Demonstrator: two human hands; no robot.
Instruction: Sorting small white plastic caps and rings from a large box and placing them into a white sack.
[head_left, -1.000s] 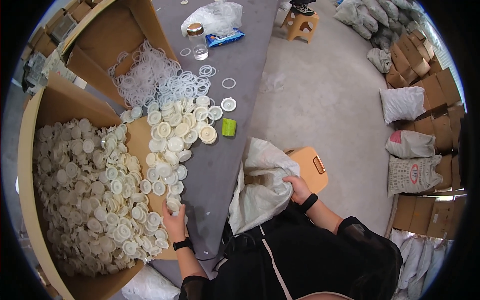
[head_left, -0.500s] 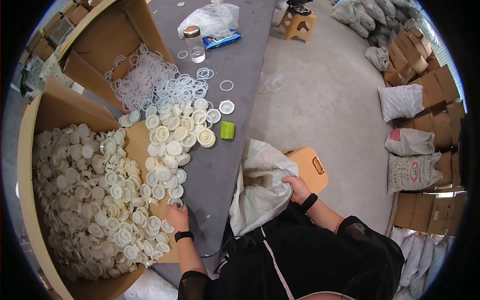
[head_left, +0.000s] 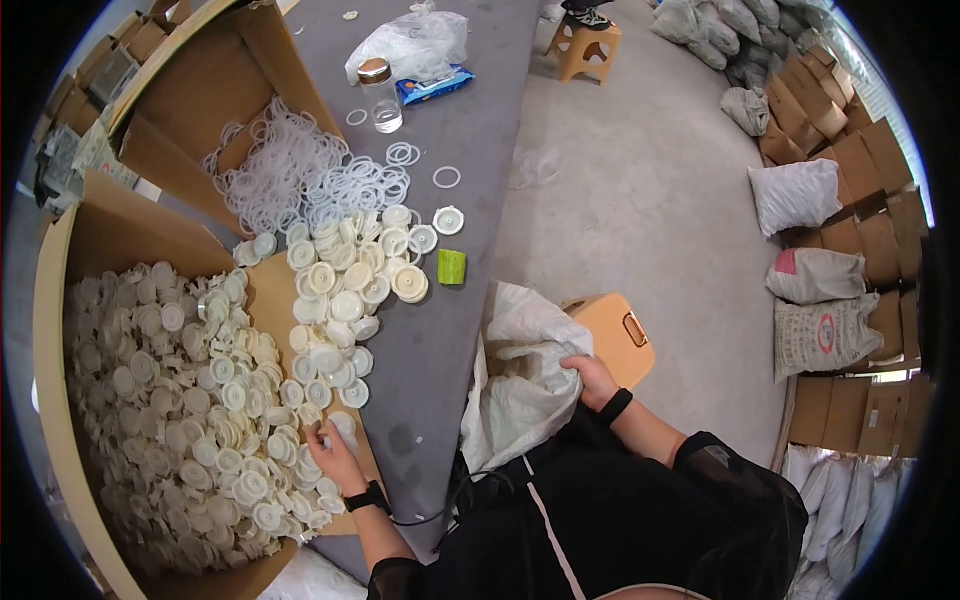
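Note:
My left hand (head_left: 336, 458) is at the near edge of a pile of off-white plastic caps (head_left: 325, 357). Its fingers are curled, and a round white cap (head_left: 343, 428) shows at the fingertips; part of the grip is hidden. To the left, a big cardboard box (head_left: 50, 340) is heaped with similar caps. My right hand (head_left: 593, 380) is closed on the rim of a white woven sack (head_left: 510, 410), which stands open between my body and the table edge.
Pale rings (head_left: 285, 165) spill from a second box (head_left: 190, 75) farther back. A green block (head_left: 451, 267), a glass jar (head_left: 380, 95), a blue packet (head_left: 436, 84) and a clear bag (head_left: 410, 45) lie on the grey table (head_left: 420, 370). An orange stool (head_left: 612, 335) is beside the sack.
My left hand has shifted left, over the edge of the heaped caps, and a cap shows beside its fingers. The right hand keeps its hold on the sack. The view has tilted slightly.

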